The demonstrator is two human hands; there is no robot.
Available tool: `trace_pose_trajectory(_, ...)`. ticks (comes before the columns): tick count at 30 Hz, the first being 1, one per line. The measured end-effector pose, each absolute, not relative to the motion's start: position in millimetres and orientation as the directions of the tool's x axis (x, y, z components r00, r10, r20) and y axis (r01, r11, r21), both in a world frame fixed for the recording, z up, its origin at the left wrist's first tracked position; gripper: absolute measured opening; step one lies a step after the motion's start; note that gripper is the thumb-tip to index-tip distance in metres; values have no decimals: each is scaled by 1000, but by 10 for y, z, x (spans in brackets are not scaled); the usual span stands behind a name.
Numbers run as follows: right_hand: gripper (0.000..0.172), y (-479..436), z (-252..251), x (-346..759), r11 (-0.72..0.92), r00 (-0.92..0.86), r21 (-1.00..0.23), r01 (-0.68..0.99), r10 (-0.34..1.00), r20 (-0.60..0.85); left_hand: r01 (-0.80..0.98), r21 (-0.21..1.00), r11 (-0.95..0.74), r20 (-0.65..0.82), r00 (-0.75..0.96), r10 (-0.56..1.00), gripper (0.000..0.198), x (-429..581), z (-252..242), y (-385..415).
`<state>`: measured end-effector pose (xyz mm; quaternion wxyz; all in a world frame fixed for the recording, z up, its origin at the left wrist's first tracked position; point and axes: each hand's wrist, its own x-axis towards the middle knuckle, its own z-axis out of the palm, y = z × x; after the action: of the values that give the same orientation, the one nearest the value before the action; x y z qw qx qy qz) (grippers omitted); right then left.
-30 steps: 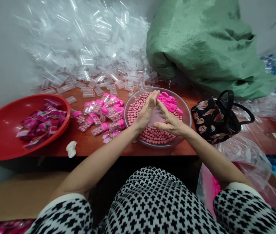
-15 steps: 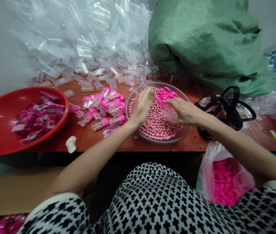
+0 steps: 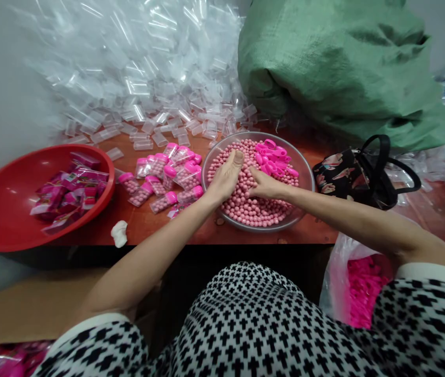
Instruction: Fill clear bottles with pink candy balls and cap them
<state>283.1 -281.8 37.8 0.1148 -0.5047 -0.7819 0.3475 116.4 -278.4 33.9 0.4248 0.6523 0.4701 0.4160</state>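
A round metal bowl (image 3: 312, 191) holds a mass of pink beads (image 3: 259, 209) and a small heap of bright pink caps (image 3: 275, 157). At the bowl's left side my left hand (image 3: 225, 182) is closed with its thumb on top; what it grips is hidden beneath it. My right hand (image 3: 267, 184) reaches in from the right, thumb and fingers apart among the beads, just in front of the caps. No tube shows in it. Several filled clear tubes (image 3: 163, 201) with pink caps lie left of the bowl.
A red basin (image 3: 2, 209) with pink packets stands at the left. Empty clear tubes (image 3: 139, 104) are piled at the back. A green sack (image 3: 324, 68), a black handbag (image 3: 340, 175) and a bag of pink pieces (image 3: 364, 293) are to the right. A white crumpled scrap (image 3: 119, 233) lies by the edge.
My right hand has moved left and down into the beads, close to my left hand. The clear tube seen in it before is out of sight. My left hand has shifted slightly.
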Motion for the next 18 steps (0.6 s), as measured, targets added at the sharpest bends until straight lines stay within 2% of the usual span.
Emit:
trace_pose_trajectory(2, 60, -2862, 401, 2859, 123, -425, -816, 565, 891, -161, 185, 964, -191, 153, 203, 967, 75, 1151, 380, -2802)
trace_pose_trajectory(4, 62, -2905, 427, 2886, 36, -401, -907, 420, 904, -150, 132, 963, -233, 211, 164, 964, 60, 1119, 422, -2824)
trace_pose_trajectory(7, 68, -2926, 456, 2926, -30, -363, -960, 279, 922, -134, 187, 927, -326, 309, 115, 944, 33, 1046, 496, -2894)
trace_pose_trajectory(9, 73, -2914, 455, 2949, -50, -350, -975, 216, 928, -125, 283, 892, -352, 313, 175, 933, 19, 999, 551, -2965)
trace_pose_trajectory(13, 76, -2894, 407, 2968, -45, -347, -987, 152, 933, -96, 389, 845, -367, 221, 371, 902, 16, 967, 603, -3069)
trace_pose_trajectory(18, 86, -2919, 341, 2957, -33, -331, -976, 213, 938, -104, 360, 883, -302, 167, 360, 918, 20, 1002, 525, -3043)
